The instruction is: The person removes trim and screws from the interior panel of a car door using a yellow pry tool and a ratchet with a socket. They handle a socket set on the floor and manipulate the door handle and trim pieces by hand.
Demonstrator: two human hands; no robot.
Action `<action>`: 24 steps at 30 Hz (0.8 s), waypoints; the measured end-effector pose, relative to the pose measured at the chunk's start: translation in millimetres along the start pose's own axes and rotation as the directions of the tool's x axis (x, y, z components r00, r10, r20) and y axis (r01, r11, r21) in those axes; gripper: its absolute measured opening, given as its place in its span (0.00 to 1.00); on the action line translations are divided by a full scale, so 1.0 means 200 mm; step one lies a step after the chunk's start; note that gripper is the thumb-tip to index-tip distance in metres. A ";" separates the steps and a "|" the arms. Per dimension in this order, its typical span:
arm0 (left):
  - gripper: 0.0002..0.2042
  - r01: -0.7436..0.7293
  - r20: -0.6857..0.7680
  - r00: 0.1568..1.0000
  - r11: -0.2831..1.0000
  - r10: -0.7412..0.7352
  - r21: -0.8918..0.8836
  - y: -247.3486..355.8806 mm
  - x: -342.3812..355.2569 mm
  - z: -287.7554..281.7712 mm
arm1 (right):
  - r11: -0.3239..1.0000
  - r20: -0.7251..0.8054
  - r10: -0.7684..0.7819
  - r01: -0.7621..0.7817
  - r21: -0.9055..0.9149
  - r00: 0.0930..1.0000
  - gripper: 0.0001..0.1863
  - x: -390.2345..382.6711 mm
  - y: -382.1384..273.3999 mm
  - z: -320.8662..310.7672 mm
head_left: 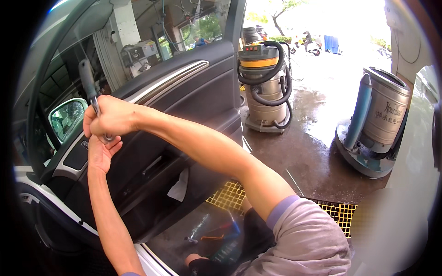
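My right hand point(113, 115) is closed around a ratchet-like hand tool point(87, 78). Its dark grey-green handle points up, and a bright metal shank runs down through the fist. Just below, my left hand point(102, 154) has its palm turned up and its fingers curled at the tool's lower metal end; the right fist partly hides that grip. Both hands are in front of an opened car door point(193, 99) with a dark inner panel, close to the side mirror point(66, 117). A white paper or cloth piece point(178, 186) sticks out of the door's lower pocket.
Beyond the door stands a steel drum vacuum point(267, 101) with a black hose. Another steel drum machine point(386, 110) on a wheeled base is at the right. Yellow floor grating point(228, 195) crosses the wet floor. Blurred tools point(214, 238) lie near my legs. A white car body point(414, 184) borders the right.
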State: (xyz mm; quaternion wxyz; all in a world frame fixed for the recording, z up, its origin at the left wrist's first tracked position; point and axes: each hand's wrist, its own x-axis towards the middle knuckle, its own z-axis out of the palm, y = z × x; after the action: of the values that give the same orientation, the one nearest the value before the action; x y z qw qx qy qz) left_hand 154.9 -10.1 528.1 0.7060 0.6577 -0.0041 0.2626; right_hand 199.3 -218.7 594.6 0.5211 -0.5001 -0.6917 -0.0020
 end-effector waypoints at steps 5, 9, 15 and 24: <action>0.12 0.029 0.022 0.999 1.000 -0.029 0.009 0.03 -0.02 0.10 | 0.822 -0.218 -0.076 -0.062 -0.566 0.973 0.12 -0.04 -0.07 0.00; 0.13 0.001 0.020 1.000 0.995 -0.003 0.098 0.03 -0.05 -0.02 | 0.346 -0.108 -0.529 0.098 -0.933 0.842 0.06 0.02 -0.01 0.12; 0.16 -0.074 0.041 0.996 0.997 0.073 0.026 0.03 -0.02 0.11 | -0.241 0.331 -0.938 0.488 -0.839 0.105 0.08 0.06 0.11 0.16; 0.19 -0.029 0.051 0.998 1.000 0.029 0.005 0.02 -0.02 0.09 | 0.805 -0.712 -0.440 0.592 -0.042 0.547 0.19 0.02 0.24 0.28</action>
State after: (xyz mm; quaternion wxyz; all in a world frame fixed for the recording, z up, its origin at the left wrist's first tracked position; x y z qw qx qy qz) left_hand 155.9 -29.1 533.5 0.7001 0.6659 -0.0307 0.2560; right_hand 192.4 -162.2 546.1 0.7637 -0.1789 -0.5576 -0.2716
